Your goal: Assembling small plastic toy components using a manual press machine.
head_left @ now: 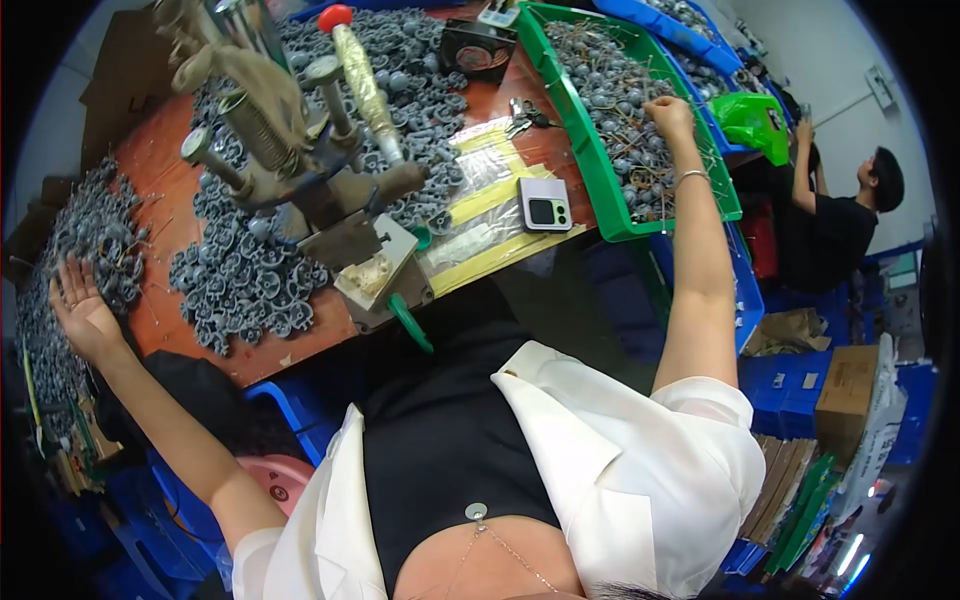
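My left hand (84, 312) is stretched out at the far left with its fingers apart and nothing in it. It is at the edge of a heap of small grey plastic parts (95, 225). Far to the right, my right hand (672, 118) is over a green tray (578, 165) of round grey pieces with thin brown wires (635, 130). Its fingers are pinched together; what they hold, if anything, is too small to make out. A hand press (350, 195) stands between my arms, its taped lever (365, 85) topped by a red ball.
More grey plastic parts (250, 285) surround the press on the orange-red tabletop (165, 220). A folding phone (545, 205) lies on yellow tape, with keys (530, 117) behind it. Beyond the tray are blue bins (690, 30), a green bag (750, 122) and a person in black (830, 220).
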`<state>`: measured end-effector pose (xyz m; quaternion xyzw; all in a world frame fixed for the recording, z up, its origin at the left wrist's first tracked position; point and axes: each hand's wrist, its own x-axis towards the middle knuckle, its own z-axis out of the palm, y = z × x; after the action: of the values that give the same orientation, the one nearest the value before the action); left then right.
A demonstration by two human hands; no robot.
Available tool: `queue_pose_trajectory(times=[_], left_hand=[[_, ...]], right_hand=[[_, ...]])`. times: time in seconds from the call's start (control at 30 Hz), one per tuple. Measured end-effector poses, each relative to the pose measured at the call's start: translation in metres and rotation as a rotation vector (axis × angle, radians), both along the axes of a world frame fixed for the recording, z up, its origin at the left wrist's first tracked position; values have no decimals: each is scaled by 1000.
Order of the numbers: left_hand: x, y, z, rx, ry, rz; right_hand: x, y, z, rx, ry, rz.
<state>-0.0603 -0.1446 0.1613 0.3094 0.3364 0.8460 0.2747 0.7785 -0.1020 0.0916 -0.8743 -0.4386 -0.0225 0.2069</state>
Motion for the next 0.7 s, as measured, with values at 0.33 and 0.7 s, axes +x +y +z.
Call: queue_pose_trajectory(times=[0.33, 0.7], left_hand=[[152, -32, -95, -421, 982, -102], [220, -24, -125, -252, 1752, 144]], right_hand=[[50, 41, 27, -20, 707, 176], [-27, 19, 187, 926, 442, 385]])
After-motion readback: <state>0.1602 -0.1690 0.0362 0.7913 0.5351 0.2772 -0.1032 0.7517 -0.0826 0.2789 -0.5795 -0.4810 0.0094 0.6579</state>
